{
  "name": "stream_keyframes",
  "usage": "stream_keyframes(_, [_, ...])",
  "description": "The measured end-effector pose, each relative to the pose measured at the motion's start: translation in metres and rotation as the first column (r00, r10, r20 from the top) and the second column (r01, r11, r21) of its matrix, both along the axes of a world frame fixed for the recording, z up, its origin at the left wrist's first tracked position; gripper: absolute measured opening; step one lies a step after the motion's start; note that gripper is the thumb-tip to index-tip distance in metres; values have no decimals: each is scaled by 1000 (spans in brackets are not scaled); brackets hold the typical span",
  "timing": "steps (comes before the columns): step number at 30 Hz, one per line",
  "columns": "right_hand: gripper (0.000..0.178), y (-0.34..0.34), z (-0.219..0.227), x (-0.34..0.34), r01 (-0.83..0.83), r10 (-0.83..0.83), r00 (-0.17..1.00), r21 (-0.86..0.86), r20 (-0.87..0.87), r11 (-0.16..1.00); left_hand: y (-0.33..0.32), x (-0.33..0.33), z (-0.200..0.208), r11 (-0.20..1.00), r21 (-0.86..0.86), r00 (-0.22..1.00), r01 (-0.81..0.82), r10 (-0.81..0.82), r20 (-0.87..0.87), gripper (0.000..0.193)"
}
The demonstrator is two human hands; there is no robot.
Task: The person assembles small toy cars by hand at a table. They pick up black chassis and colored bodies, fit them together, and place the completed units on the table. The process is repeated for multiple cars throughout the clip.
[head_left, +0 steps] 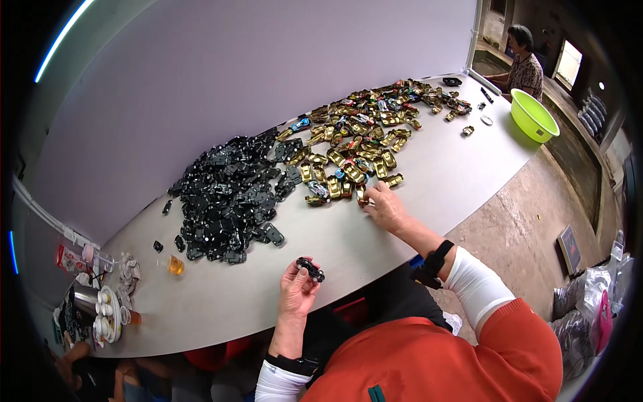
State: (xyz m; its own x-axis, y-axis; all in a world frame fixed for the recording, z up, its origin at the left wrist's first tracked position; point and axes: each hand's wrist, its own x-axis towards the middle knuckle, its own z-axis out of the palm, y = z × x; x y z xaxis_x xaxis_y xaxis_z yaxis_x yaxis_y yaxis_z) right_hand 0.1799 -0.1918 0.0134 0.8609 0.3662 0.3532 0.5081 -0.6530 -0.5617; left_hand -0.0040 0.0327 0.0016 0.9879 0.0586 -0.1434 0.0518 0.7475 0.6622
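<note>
My left hand (295, 292) is closed round a black toy car chassis (311, 271) with small wheels, held just above the near edge of the table. Farther off and to the right, my right hand (387, 209) has its thumb and fingers on a gold toy car body (362, 193) at the near edge of a heap. That heap of shiny gold toy car bodies (352, 173), with some blue and red ones among them, stretches back along the wall. Left of it lies a large pile of black chassis (231, 194).
A yellow-green basin (534, 116) stands at the table's far right corner. An amber cup (175, 265), a rag (128, 275) and a tray of small cups (107, 315) are at the left end. One person (526, 67) sits beyond the right end; other people's arms show at lower left.
</note>
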Motion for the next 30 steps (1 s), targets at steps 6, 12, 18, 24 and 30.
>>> stream_keyframes(6, [12, 8, 10, 4, 15, 43, 961, 208, -273, 978, -9, -9, 5, 1000, 3, 999, 14, -13, -34, 24])
stream_keyframes(12, [11, 22, 11, -15, 24, 362, 746, 566, -559, 824, -23, 4, 8, 999, -15, 998, 47, -48, -28, 24])
stream_keyframes(18, [12, 16, 18, -10, 193, 463, 631, 705, -622, 683, -25, 2, 1, 999, -4, 999, 49, -49, -6, 26])
stream_keyframes(24, [11, -2, 29, -33, 384, 827, 194, 817, -527, 431, -26, 6, 2, 998, -24, 994, 62, -59, 96, 31])
stream_keyframes(30, [16, 6, 7, -50, 341, 834, 79, 801, -546, 492, -38, 22, 1, 997, -49, 995, 59, -54, 89, 34])
